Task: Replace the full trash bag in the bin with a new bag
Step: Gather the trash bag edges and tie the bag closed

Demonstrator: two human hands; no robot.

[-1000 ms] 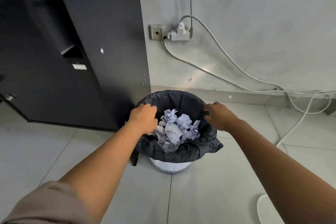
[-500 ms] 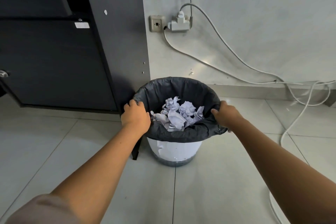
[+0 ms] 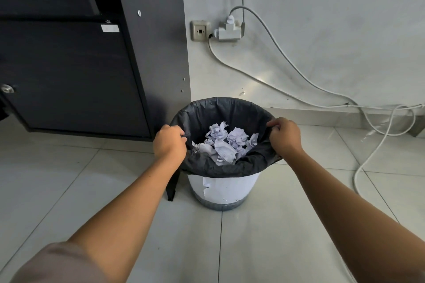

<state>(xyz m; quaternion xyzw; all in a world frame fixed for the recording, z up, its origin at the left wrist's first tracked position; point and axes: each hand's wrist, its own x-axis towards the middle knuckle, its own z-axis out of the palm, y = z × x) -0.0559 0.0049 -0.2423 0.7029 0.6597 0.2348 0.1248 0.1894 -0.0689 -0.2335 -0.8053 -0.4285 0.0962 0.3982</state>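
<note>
A small white bin (image 3: 222, 189) stands on the tiled floor, lined with a black trash bag (image 3: 220, 114) whose edge folds over the rim. Crumpled white paper (image 3: 226, 145) fills the bag. My left hand (image 3: 169, 142) grips the bag's edge on the left side of the rim. My right hand (image 3: 285, 136) pinches the bag's edge on the right side, lifting it slightly off the rim. Both arms reach forward from the bottom of the view.
A dark cabinet (image 3: 76, 71) stands just left of the bin, against the grey wall. A wall socket with an adapter (image 3: 227, 30) sits above the bin; white cables (image 3: 299, 73) run right along the wall and loop onto the floor (image 3: 377, 151). A black strip (image 3: 172, 188) hangs beside the bin.
Both hands moved from above the bin's opening outward to the rim and closed on the bag's edge. The view has tilted so the bin sits lower.
</note>
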